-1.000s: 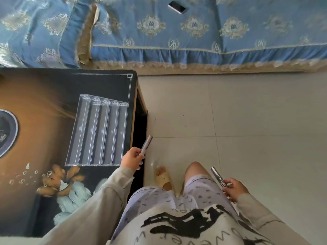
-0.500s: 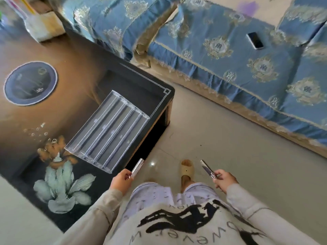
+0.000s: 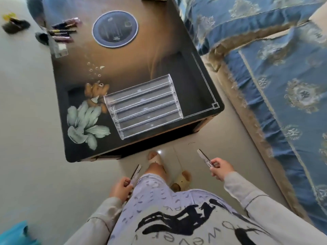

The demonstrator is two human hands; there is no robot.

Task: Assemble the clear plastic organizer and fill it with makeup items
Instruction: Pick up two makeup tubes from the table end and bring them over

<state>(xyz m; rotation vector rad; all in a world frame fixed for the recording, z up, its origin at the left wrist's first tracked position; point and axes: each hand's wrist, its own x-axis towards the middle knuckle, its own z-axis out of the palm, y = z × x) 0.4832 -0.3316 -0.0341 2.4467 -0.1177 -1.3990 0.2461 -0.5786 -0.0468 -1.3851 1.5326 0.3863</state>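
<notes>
A clear plastic organizer (image 3: 144, 105) with several stepped rows stands near the front right corner of the dark table (image 3: 123, 68); its rows hold nothing. My left hand (image 3: 121, 189) grips a slim silver makeup tube (image 3: 135, 174) below the table's front edge, over the floor. My right hand (image 3: 220, 167) holds a second silver-and-dark makeup tube (image 3: 204, 157), to the right of my knee. Several more makeup sticks (image 3: 63, 30) lie at the table's far left corner beside a clear plastic piece (image 3: 59, 48).
A round dark mat (image 3: 115, 29) lies on the far part of the table. A blue patterned sofa (image 3: 276, 76) runs along the right. My slippered feet (image 3: 157, 160) stand on the tiled floor before the table. Something blue (image 3: 14, 232) sits at the bottom left.
The view has swung so the table now lies straight ahead and the sofa to the right. Both hands keep their tubes; the far makeup sticks have come into view.
</notes>
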